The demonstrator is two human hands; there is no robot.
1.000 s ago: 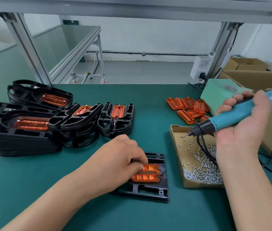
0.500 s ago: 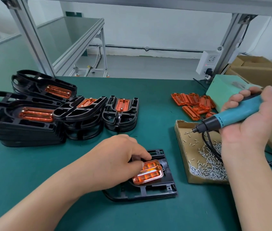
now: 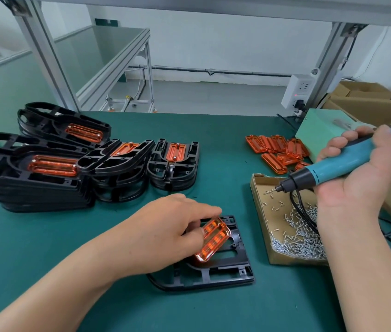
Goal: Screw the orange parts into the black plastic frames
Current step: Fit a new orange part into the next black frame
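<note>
A black plastic frame (image 3: 223, 271) lies flat on the green mat near the front. An orange part (image 3: 213, 239) sits on it at a slant. My left hand (image 3: 165, 231) covers the frame's left side, and its fingers pinch the orange part's near end. My right hand (image 3: 357, 178) grips a teal electric screwdriver (image 3: 333, 167) in the air, with its tip pointing left over a cardboard tray (image 3: 259, 188) of small silver screws. Loose orange parts (image 3: 278, 149) lie in a pile behind the tray.
Several stacks of black frames with orange parts fitted (image 3: 45, 168) stand along the left and middle back. A pale green box (image 3: 319, 130) and cardboard cartons (image 3: 367, 104) stand at the right. The screwdriver's black cable (image 3: 302, 216) hangs across the tray. Aluminium posts frame the bench.
The orange part has turned from lying crosswise to slanting steeply on the frame, and the frame has rotated under my left hand. My right hand has kept the screwdriver over the screw tray.
</note>
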